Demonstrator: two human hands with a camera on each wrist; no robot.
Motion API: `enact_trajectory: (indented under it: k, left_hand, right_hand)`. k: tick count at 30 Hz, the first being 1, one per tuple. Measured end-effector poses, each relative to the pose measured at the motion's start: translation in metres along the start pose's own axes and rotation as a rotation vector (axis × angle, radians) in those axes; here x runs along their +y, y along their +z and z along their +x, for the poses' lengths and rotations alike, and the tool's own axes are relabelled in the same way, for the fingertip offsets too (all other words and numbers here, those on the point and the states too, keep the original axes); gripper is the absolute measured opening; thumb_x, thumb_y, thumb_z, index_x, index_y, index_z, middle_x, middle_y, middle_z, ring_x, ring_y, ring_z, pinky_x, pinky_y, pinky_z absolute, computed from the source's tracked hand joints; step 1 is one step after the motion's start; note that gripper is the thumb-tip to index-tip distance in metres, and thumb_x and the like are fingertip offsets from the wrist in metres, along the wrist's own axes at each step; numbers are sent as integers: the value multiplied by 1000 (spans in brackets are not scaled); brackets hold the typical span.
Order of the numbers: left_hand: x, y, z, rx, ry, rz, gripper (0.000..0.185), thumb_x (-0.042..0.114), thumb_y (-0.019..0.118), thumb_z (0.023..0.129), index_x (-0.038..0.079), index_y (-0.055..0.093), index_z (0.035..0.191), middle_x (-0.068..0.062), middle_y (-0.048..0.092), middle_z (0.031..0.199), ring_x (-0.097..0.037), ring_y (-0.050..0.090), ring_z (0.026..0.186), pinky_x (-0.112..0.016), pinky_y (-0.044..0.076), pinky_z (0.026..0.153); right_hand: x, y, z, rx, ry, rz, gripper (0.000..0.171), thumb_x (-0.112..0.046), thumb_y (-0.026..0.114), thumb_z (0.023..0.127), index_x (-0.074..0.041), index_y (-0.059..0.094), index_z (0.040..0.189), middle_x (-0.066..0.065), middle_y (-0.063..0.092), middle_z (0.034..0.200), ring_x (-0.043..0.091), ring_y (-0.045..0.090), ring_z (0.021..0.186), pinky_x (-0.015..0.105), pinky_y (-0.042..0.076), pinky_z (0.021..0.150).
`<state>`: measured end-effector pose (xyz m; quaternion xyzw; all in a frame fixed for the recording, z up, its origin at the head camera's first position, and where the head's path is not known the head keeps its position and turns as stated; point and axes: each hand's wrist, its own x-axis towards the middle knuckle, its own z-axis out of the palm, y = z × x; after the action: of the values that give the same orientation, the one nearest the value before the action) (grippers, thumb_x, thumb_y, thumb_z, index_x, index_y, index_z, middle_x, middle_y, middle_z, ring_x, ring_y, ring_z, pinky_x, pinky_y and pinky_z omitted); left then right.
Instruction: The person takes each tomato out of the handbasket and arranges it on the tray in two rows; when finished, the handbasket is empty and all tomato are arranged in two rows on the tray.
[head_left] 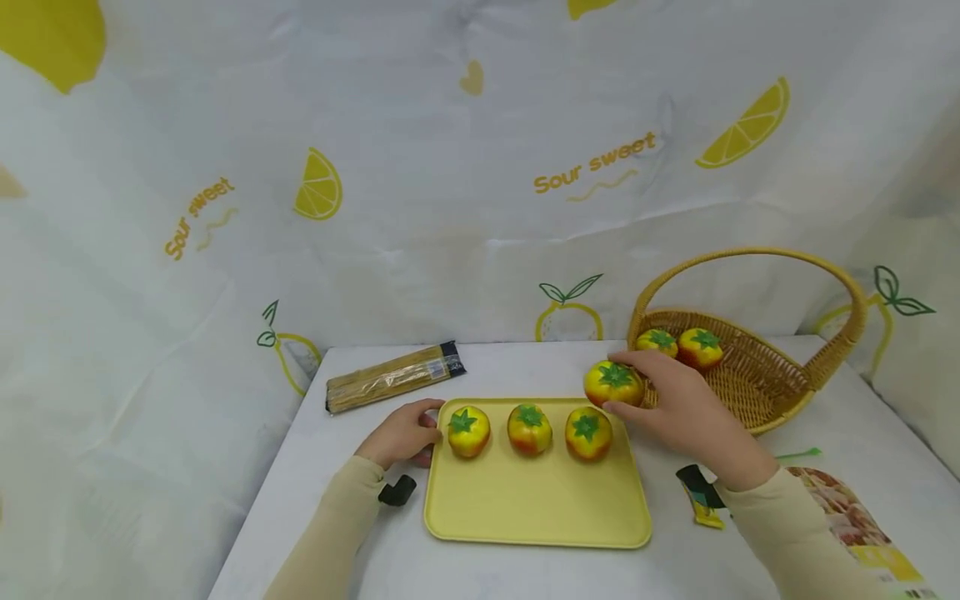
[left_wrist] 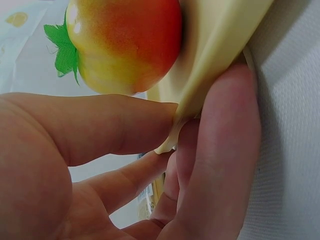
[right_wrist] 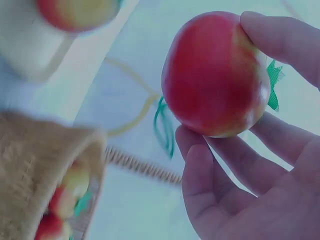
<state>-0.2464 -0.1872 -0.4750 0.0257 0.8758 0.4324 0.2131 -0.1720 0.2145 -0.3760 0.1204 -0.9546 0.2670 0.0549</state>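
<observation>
The right hand (head_left: 678, 408) holds a tomato (head_left: 613, 383) in its fingertips, thumb on one side and fingers curled round the other. The tomato hangs in the air just past the far right corner of the yellow tray (head_left: 536, 504), between the tray and the wicker basket (head_left: 757, 379). In the right wrist view the same tomato (right_wrist: 215, 75) fills the upper middle, red with a yellow edge; its green leaf top is mostly hidden behind the fruit and the fingers (right_wrist: 210, 175), and the whole picture is bluish and soft, so the basket rim (right_wrist: 50, 165) at lower left is only a blur.

The left hand (head_left: 405, 433) grips the near-left edge of the tray. In the left wrist view the thumb (left_wrist: 100, 130) lies on top of the rim (left_wrist: 215, 55) and the other fingers (left_wrist: 225, 165) curl under it, pinching it. Right beside that hand, on the tray, sits one tomato (head_left: 468, 431), and two more tomatoes (head_left: 529, 428) (head_left: 588, 433) stand in a row towards the right hand. Only the nearest one (left_wrist: 125, 45) shows in the left wrist view, and its top is cut off by the frame.

Behind the right hand, two tomatoes (head_left: 657, 341) (head_left: 701, 347) lie in the basket, the nearer one partly covered by the fingers. Beyond the left hand lies a long packet, probably of wooden skewers (head_left: 393, 377). Near the right wrist a small wrapper (head_left: 701, 498) and a printed sheet (head_left: 862, 533) are partly hidden by the sleeve. A small black object (head_left: 397, 490) sits by the left sleeve; what it is cannot be made out.
</observation>
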Motion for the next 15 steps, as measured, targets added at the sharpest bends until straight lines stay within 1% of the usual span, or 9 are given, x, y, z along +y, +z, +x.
enact_trajectory:
  k: [3,6,7,10,15]
  left_hand:
    - [0,0,0,0,1,4,60,13,72,98,17,56,156,-11,63,114,-19,68,77,-31,68,66]
    - [1,0,0,-3,1,12,59,14,72,99,18,57,156,-10,63,113,-19,68,75,-31,68,67]
    - [1,0,0,-3,0,14,59,14,72,99,18,57,156,-10,63,113,-19,68,75,-31,67,68]
    - [1,0,1,-6,-1,11,59,14,72,99,19,56,156,-11,63,113,-19,68,75,-31,67,67]
    - [-1,-1,2,-11,-5,-5,59,13,71,100,18,56,156,-11,63,113,-19,70,75,-31,68,67]
  right_hand:
    - [-13,11,1,1,-58,6,63,-37,87,93,-12,64,146,14,68,143,36,67,122,59,59,103]
    - [-26,26,1,-1,-104,33,61,-37,88,92,-14,66,144,7,71,137,25,69,113,50,62,96]
    - [-30,32,2,-4,-113,47,61,-36,88,91,-14,66,144,5,71,137,24,69,113,49,62,96]
    - [-45,49,2,-22,-132,73,60,-36,88,91,-15,66,143,2,71,137,24,69,121,51,61,104]
    - [-71,77,0,-85,-134,61,60,-38,89,91,-18,66,143,0,70,137,23,68,124,50,60,108]
